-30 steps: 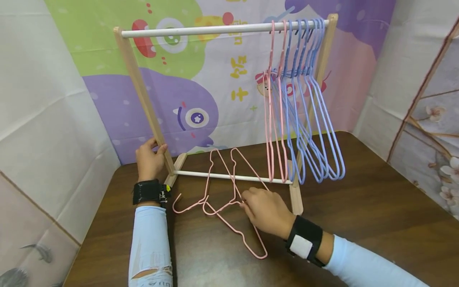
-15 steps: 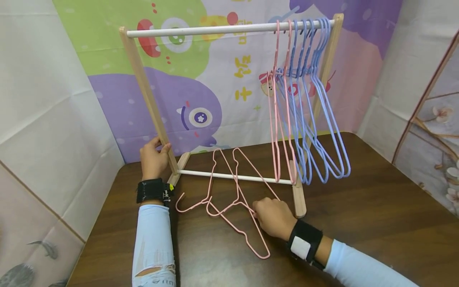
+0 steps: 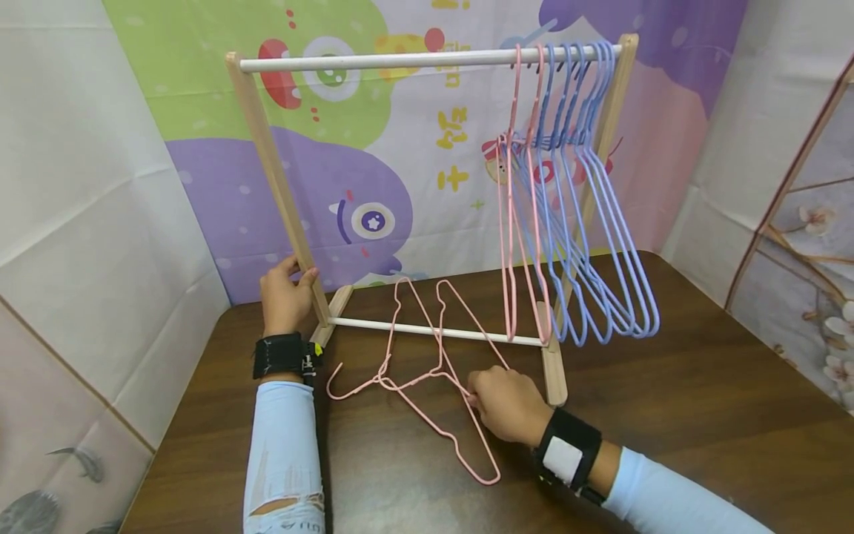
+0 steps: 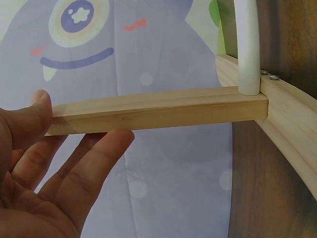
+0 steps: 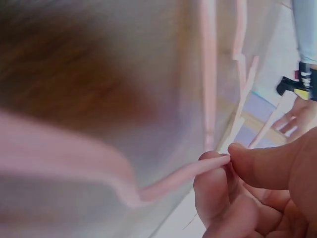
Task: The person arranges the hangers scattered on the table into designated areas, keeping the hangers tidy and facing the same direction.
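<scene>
My left hand [image 3: 285,300] grips the left wooden post [image 3: 276,178] of a small garment rack low down. In the left wrist view, the thumb lies on one side of the post [image 4: 163,109] and the fingers on the other. Over the table, my right hand [image 3: 510,404] pinches a pink clothes hanger [image 3: 420,380]; the right wrist view shows its thin rod [image 5: 178,178] between thumb and forefinger. Partly crossing it is a second pink hanger [image 3: 427,421], lying on the table with its hook to the left.
The white top rail [image 3: 373,61] carries two pink hangers [image 3: 512,289] and several blue hangers [image 3: 620,245] bunched at the right. A white lower bar [image 3: 373,324] joins the rack's wooden feet [image 3: 554,374]. Behind the brown table [image 3: 400,489] hangs a cartoon cloth [image 3: 373,178].
My right hand has shifted right and slightly down along the pink hanger. That hanger's hook has tilted. The left hand keeps hold of the post, and the view has shifted slightly.
</scene>
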`<state>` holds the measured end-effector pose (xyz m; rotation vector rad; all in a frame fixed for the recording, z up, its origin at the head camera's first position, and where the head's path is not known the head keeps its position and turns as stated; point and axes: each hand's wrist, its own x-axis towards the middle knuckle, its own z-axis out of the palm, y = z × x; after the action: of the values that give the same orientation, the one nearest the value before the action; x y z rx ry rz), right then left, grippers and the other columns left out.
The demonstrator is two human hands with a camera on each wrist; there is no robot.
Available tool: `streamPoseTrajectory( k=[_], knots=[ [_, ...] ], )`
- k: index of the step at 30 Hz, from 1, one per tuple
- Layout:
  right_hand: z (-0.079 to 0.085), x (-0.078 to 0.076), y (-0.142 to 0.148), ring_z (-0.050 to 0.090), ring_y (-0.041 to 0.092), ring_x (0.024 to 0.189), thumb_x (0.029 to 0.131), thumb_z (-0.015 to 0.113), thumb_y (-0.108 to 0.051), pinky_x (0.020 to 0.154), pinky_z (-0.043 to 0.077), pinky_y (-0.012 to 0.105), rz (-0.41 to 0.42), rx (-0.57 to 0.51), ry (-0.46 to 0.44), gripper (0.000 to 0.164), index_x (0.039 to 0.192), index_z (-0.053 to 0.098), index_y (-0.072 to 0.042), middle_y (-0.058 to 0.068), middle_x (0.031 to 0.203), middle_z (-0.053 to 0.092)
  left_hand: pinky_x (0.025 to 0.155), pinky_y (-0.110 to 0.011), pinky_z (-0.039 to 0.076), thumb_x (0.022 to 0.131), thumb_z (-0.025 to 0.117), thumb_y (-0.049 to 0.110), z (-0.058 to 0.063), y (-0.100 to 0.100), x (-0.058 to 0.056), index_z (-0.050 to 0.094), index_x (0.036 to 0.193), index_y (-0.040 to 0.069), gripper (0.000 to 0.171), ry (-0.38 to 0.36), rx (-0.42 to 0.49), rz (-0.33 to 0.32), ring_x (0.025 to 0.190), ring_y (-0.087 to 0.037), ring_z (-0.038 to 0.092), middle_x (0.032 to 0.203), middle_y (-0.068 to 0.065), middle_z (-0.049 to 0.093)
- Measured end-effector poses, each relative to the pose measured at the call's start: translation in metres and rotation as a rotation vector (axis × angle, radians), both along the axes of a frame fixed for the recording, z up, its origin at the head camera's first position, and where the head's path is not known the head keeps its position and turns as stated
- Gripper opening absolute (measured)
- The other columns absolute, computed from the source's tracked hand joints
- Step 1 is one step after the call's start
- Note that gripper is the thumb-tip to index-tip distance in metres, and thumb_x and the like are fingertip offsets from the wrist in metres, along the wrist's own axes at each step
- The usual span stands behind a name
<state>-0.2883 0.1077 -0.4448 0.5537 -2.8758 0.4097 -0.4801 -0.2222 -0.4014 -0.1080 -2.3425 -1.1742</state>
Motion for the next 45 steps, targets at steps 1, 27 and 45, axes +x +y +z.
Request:
streamPoseTrajectory(
  k=[1, 27, 45],
  knots=[
    [0.002, 0.000, -0.001, 0.062, 0.019, 0.062, 0.091, 0.077, -0.013, 0.050, 0.051, 0.042, -0.002, -0.018, -0.010, 0.020, 0.075, 0.066, -0.016, -0.004, 0.067, 0.061, 0.089, -0.052, 0.059, 0.100, 0.068, 0.012, 0.000, 0.000, 0.000, 0.067, 0.132, 0.000, 0.034, 0.000, -0.001, 0.000, 0.104, -0.042, 0.072, 0.126, -0.021, 0.070],
    [0.060, 0.027, -0.026, 0.061, 0.014, 0.054, 0.105, 0.055, -0.007, 0.047, 0.048, 0.024, -0.040, -0.802, -0.279, 0.011, 0.104, 0.061, 0.002, 0.003, 0.068, 0.066, 0.094, -0.052, 0.057, 0.100, 0.068, 0.017, -0.002, 0.001, 0.002, 0.068, 0.131, 0.003, 0.034, 0.009, -0.009, 0.001, 0.106, -0.042, 0.071, 0.127, -0.019, 0.070],
    [0.137, 0.067, -0.045, 0.058, 0.014, 0.053, 0.109, 0.051, -0.014, 0.052, 0.047, 0.023, 0.150, -1.035, -0.472, 0.021, 0.114, 0.051, 0.007, 0.009, 0.073, 0.064, 0.086, -0.052, 0.060, 0.100, 0.068, 0.015, -0.002, 0.000, 0.000, 0.067, 0.133, 0.003, 0.035, 0.004, 0.017, -0.013, 0.104, -0.042, 0.071, 0.127, -0.020, 0.069]
  ],
)
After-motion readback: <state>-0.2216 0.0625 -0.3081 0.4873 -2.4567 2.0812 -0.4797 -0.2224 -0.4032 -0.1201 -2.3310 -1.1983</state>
